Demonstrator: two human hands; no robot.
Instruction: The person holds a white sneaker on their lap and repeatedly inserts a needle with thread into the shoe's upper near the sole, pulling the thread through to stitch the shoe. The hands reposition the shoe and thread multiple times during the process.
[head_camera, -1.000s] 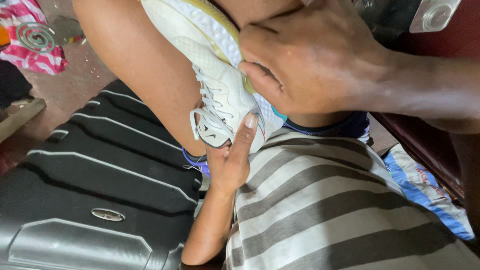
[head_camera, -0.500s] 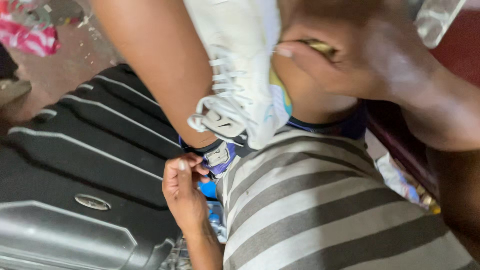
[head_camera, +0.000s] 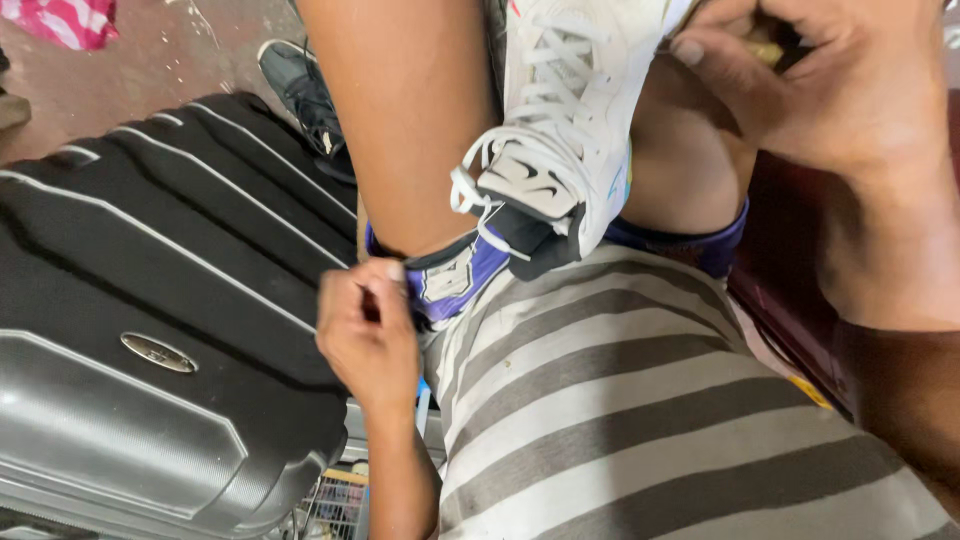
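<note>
Up on my raised leg, the white shoe (head_camera: 560, 130) sits on my foot, my right hand (head_camera: 830, 90) grips its heel and my left hand (head_camera: 368, 335) pinches my shorts' hem (head_camera: 450, 275), so I should hold firm.

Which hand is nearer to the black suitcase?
Left. The left hand is right beside the black suitcase, at the shorts hem; the right hand is far across, at the white sneaker's heel.
</note>
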